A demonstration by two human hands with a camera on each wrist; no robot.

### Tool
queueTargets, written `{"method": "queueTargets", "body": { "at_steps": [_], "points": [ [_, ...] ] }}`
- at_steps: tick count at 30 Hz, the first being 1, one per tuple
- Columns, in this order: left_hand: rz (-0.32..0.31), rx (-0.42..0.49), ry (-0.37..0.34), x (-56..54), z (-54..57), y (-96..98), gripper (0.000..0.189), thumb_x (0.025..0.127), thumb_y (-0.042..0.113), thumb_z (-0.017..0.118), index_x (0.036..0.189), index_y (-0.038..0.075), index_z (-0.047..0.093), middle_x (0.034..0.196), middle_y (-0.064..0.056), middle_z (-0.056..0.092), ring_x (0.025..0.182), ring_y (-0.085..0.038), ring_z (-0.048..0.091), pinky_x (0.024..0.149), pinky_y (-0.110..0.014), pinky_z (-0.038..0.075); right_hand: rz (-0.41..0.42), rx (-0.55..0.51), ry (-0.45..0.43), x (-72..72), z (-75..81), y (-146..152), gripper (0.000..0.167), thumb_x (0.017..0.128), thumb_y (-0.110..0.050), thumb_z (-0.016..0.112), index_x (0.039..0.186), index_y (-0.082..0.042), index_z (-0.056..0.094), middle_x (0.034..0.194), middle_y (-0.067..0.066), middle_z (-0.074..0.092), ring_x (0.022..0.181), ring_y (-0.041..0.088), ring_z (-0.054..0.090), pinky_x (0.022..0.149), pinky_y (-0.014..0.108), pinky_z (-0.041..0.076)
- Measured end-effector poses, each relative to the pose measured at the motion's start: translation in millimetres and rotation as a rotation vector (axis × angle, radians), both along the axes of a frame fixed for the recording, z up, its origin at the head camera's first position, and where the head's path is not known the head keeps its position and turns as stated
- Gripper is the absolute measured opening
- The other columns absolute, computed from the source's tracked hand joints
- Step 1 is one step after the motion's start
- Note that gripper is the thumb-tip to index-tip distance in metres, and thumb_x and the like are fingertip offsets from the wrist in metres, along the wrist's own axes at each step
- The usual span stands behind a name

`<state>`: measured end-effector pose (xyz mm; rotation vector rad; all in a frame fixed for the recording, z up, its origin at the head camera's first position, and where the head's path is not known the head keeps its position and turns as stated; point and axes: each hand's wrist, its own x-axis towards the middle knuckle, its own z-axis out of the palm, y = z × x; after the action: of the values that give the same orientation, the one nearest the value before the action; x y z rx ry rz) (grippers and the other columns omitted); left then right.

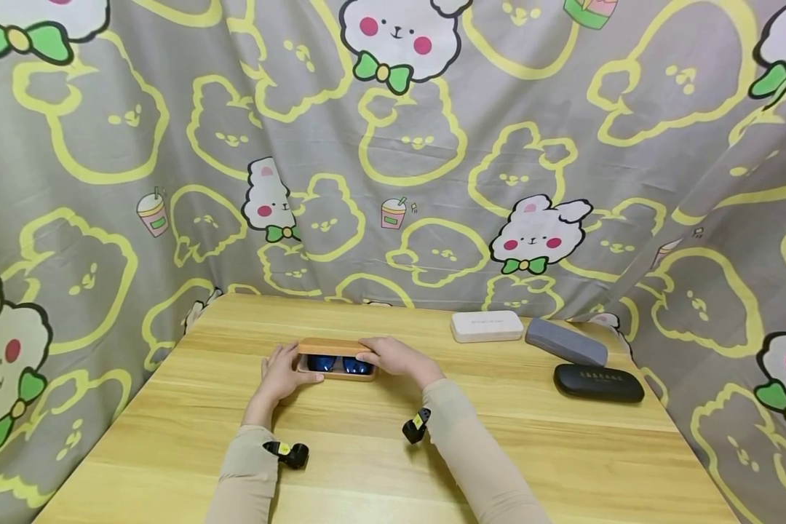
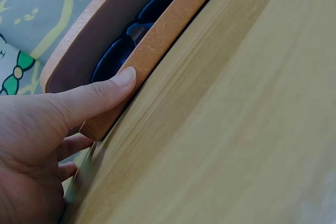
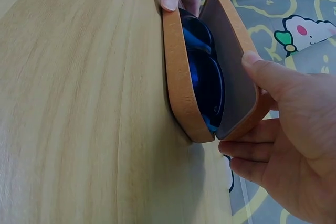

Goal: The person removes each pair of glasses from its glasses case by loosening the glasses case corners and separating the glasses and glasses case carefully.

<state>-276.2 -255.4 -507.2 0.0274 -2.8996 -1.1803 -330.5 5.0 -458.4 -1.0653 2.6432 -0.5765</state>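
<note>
A tan glasses case point(image 1: 334, 345) sits on the table with its lid partly raised. Inside it lie sunglasses with dark blue lenses point(image 1: 356, 365), also visible in the right wrist view point(image 3: 207, 85). My left hand point(image 1: 278, 373) grips the case's left end. In the left wrist view, its thumb presses the front wall of the base point(image 2: 157, 45), while the other fingers are partly hidden behind. At the right end, my right hand point(image 1: 398, 358) pinches the lid point(image 3: 239, 24), thumb on the rim and fingers behind it.
At the table's back right stand a white case point(image 1: 487, 327), a grey-blue case point(image 1: 566, 342) and a black case point(image 1: 599, 383), all closed. A patterned curtain point(image 1: 327, 145) hangs behind the wooden table point(image 1: 354, 451) and along its sides.
</note>
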Motion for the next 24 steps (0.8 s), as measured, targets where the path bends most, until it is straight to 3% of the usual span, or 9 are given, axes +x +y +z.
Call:
{"method": "queueTargets", "body": {
  "at_steps": [24],
  "points": [
    [-0.008,-0.015,0.003,0.6,0.5,-0.1,0.092,0.075,0.039,0.083,0.144,-0.005,0.041,0.156,-0.025,0.028,0.148,-0.048,0.006,0.114,-0.07,-0.008,-0.023,-0.017,-0.007,-0.4,-3.1,-0.7,0.056,0.105,-0.039,0.038,0.147,-0.003,0.041,0.148,0.013,0.049,0.139,0.027,0.045,0.116,0.04,0.036]
  ]
}}
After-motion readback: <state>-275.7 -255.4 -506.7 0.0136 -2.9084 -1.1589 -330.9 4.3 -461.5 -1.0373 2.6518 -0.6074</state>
